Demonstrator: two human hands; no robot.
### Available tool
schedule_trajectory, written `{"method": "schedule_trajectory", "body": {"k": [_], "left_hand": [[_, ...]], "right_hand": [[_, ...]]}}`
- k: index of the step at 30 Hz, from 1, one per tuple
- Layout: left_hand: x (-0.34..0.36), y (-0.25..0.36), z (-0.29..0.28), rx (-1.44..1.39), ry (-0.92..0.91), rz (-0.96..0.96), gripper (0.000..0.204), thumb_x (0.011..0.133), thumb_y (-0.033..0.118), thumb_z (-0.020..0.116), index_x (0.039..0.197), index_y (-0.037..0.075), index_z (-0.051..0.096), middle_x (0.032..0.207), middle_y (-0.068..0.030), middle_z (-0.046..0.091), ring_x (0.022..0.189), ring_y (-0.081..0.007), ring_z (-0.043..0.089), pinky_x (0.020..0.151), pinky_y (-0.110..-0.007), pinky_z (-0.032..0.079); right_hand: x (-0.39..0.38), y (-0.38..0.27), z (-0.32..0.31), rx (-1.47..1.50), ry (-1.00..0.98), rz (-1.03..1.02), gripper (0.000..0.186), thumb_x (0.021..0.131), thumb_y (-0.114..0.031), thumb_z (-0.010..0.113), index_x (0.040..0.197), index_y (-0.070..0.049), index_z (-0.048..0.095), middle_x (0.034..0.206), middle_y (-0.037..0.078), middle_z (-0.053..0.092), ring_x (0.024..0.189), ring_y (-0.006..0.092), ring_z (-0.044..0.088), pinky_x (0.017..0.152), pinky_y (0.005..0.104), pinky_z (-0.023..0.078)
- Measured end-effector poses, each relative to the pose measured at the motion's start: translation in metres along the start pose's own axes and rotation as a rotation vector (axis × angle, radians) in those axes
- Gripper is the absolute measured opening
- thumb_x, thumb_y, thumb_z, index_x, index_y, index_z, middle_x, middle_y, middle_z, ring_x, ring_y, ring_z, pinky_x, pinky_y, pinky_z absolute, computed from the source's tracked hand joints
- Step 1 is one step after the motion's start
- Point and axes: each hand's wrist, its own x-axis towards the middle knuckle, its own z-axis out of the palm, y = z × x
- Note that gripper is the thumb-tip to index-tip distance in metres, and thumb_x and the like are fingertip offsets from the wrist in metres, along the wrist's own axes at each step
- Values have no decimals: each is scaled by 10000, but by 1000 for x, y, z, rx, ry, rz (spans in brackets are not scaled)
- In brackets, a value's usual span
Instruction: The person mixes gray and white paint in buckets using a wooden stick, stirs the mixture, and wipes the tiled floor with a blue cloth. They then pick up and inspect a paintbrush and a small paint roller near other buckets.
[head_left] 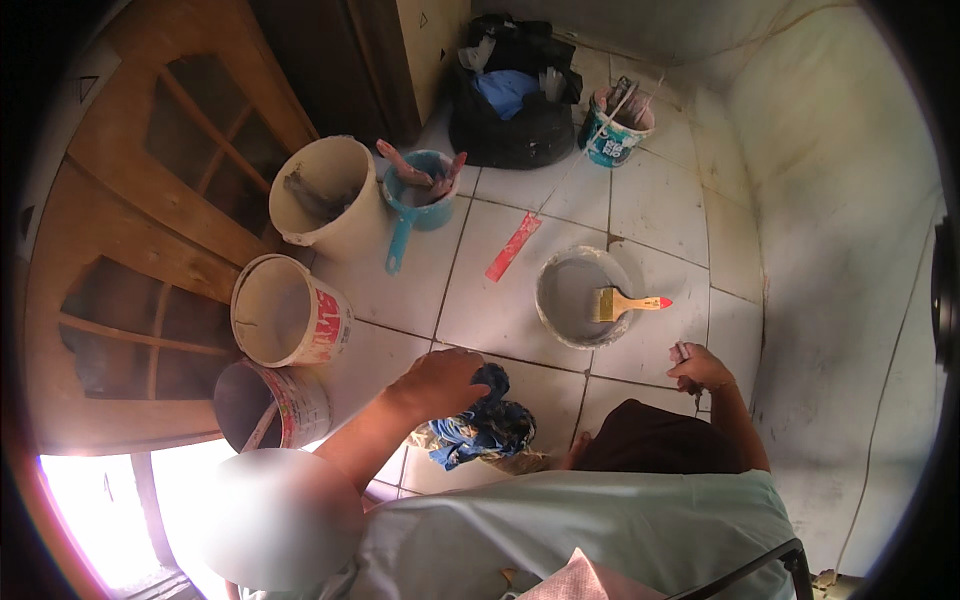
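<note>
My left hand (440, 383) reaches over the floor at lower centre, its fingers closed at the top of a crumpled blue patterned rag (485, 430). The rest of the rag lies bunched on the tiles. At the right, my right hand (702, 369) is held low with curled fingers; what is in them, if anything, I cannot make out. Ahead of it stands a round basin (570, 290) with grey paste coating its inside. A flat paintbrush (625, 304) with a wooden, red-tipped handle rests across the basin's right rim, bristles inward.
Cream buckets (330, 215) (325, 315) and a tilted dark-mouthed bucket (310, 405) line the left side by wooden doors (190, 230). Nearby are a blue dipper (400, 235), a red-handled tool (515, 245), a black bag (515, 135) and a teal tool bucket (612, 148). A wall (830, 250) bounds the right.
</note>
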Motion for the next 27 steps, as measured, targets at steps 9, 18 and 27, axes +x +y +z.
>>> {"method": "schedule_trajectory", "body": {"k": [9, 18, 27], "left_hand": [[-56, 31, -101, -551, 659, 182, 136, 774, 50, 686, 850, -28, 604, 831, -98, 636, 742, -190, 643, 666, -283, 517], [-135, 38, -174, -1137, -123, 1321, 330, 652, 192, 818, 746, -52, 616, 708, -185, 615, 572, -260, 600, 556, -330, 528], [-184, 59, -170, -483, 567, 1149, 196, 728, 91, 751, 847, -32, 657, 748, -135, 640, 635, -224, 616, 586, -316, 519]], "right_hand": [[-23, -43, -29, 36, 129, -189, 367, 696, -19, 631, 1033, 39, 500, 651, 68, 521, 421, 161, 513, 398, 294, 437], [-21, -105, -13, 198, 302, -431, 343, 724, -26, 683, 1010, 6, 498, 643, 24, 512, 433, 95, 477, 398, 267, 457], [-13, -81, -30, 156, 472, -406, 374, 717, -64, 697, 1026, 45, 519, 643, 43, 525, 428, 108, 484, 373, 265, 436]]}}
